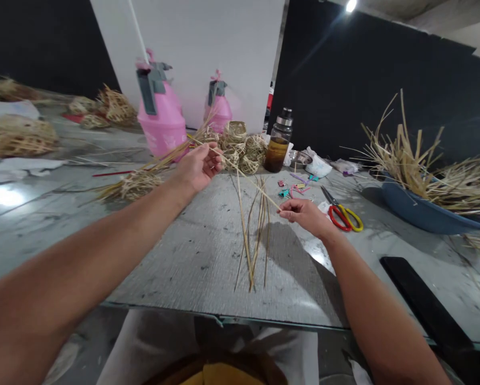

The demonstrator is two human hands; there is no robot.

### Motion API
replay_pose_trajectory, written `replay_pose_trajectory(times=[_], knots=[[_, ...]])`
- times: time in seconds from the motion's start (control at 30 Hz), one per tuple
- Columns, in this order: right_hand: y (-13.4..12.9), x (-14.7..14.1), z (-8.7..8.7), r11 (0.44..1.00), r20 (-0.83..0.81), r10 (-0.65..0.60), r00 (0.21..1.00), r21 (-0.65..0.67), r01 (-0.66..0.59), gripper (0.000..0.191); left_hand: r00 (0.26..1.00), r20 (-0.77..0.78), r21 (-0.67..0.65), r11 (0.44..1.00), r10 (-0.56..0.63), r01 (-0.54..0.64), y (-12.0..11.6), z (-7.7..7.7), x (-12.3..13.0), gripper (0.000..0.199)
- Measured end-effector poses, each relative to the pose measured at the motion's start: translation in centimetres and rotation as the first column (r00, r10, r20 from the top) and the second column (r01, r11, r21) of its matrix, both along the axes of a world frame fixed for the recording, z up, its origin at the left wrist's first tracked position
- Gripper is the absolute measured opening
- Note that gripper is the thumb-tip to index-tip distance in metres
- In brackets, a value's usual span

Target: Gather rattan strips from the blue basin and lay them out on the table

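Note:
A thin, pale strip of plant fibre stretches slantwise between my two hands above the table. My left hand pinches it near its upper left part, the other fingers loosely curled. At the lower right end, my right hand grips the strip between thumb and fingertips. Below it several loose strips lie lengthwise on the grey table. Woven balls of the same fibre are piled just behind my left hand, and a bundle of strips lies to its left.
Scissors with red and yellow handles lie right of my right hand, near small coloured clips. A blue basin full of strips stands far right, a black phone-like slab before it. Pink spray bottles and a bottle of brown liquid stand behind.

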State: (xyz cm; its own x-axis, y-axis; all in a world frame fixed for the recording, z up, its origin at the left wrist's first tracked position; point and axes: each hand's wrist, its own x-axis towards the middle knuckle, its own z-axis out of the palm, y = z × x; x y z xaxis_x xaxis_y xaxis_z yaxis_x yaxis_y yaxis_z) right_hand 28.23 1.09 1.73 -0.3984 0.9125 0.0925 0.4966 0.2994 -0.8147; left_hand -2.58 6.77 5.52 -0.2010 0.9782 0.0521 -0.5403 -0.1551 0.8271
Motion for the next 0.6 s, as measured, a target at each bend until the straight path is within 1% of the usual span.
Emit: replay_pose_trajectory(times=[0.07,0.1,0.17,0.2,0.23,0.27,0.33,0.37,0.4,0.43,0.47,0.5,0.57,0.6], knots=[[-0.5,-0.5,0.5,0.999,-0.046,0.025,0.999,-0.032,-0.026,0.018,0.999,0.032,-0.003,1.0,-0.007,0.007,-0.1,0.5,0.2,0.028],[-0.6,-0.7,0.8,0.999,-0.062,0.01,0.998,-0.03,-0.012,0.021,0.999,0.044,-0.004,1.0,-0.012,0.012,-0.3,0.6,0.3,0.029],[-0.7,-1.0,1.5,0.998,-0.095,-0.064,0.993,0.014,0.065,0.022,0.999,0.047,-0.028,0.999,-0.025,0.027,-0.8,0.8,0.7,0.037],[-0.6,-1.0,1.8,0.991,-0.119,-0.12,0.986,0.05,0.126,0.022,0.998,0.027,-0.047,0.998,-0.048,0.049,-1.1,0.6,0.9,0.04],[-0.5,-0.8,2.3,0.977,-0.146,-0.182,0.972,0.086,0.196,0.021,0.998,0.006,-0.08,0.995,-0.059,0.06,-1.6,0.4,1.1,0.039],[-0.4,-0.5,2.8,0.955,-0.177,-0.244,0.954,0.124,0.268,0.02,0.995,-0.016,-0.097,0.991,-0.098,0.096,-2.0,0.1,1.3,0.039],[-0.5,0.7,4.1,0.893,-0.24,-0.345,0.907,0.215,0.396,0.018,0.986,-0.085,-0.129,0.983,-0.141,0.129,-3.1,-0.7,1.9,0.04],[-0.6,1.5,4.8,0.849,-0.272,-0.384,0.882,0.271,0.453,0.018,0.987,-0.108,-0.131,0.986,-0.115,0.1,-3.6,-1.1,2.2,0.041],[-1.0,2.5,5.6,0.794,-0.305,-0.418,0.856,0.335,0.507,0.018,0.986,-0.128,-0.139,0.987,-0.103,0.085,-4.1,-1.4,2.5,0.044],[-1.4,3.7,6.5,0.725,-0.34,-0.45,0.826,0.401,0.56,0.018,0.986,-0.141,-0.133,0.988,-0.093,0.075,-4.5,-1.6,2.8,0.047],[-1.9,5.1,7.4,0.639,-0.379,-0.48,0.791,0.466,0.612,0.018,0.984,-0.155,-0.132,0.989,-0.088,0.068,-4.9,-1.8,3.0,0.051],[-2.4,6.7,8.2,0.537,-0.424,-0.508,0.75,0.524,0.661,0.018,0.981,-0.17,-0.13,0.989,-0.093,0.071,-5.2,-1.9,3.1,0.055],[-3.8,10.4,10.0,0.299,-0.533,-0.534,0.657,0.608,0.736,0.017,0.974,-0.202,-0.121,0.989,-0.104,0.08,-5.6,-1.9,3.2,0.06],[-4.5,12.5,10.9,0.168,-0.601,-0.518,0.609,0.627,0.761,0.016,0.97,-0.216,-0.116,0.99,-0.109,0.085,-5.7,-1.8,3.1,0.062]])
